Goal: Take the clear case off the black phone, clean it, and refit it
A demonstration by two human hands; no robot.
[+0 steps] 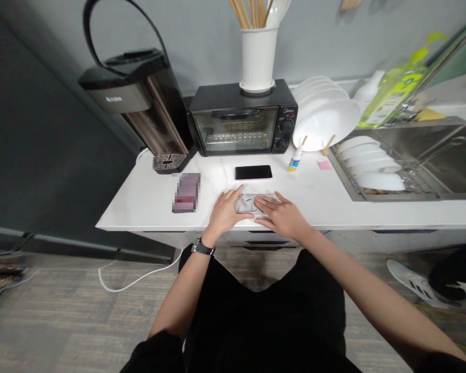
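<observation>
A small folded light-grey cloth [245, 205] lies on the white countertop [140, 202] near its front edge, between my hands. My left hand [226, 210], with a dark watch on its wrist, rests at the cloth's left end, thumb and fingers spread apart along its edges. The fingers of my right hand [280, 212] lie stretched out over the cloth's right part, pressing it flat and hiding some of it. Just behind the cloth is a black-screened phone [253, 172]. To the left lies a purple, pixel-blurred item [187, 193] that I cannot make out.
A black toaster oven [236, 129] carries a white utensil holder [258, 59]. Left of it stands a water dispenser [151, 103]. On the right are plates [326, 122], a small spray bottle [295, 159], a pink note [324, 165] and a sink [431, 191] with bowls. A person's shoe [415, 282] shows lower right.
</observation>
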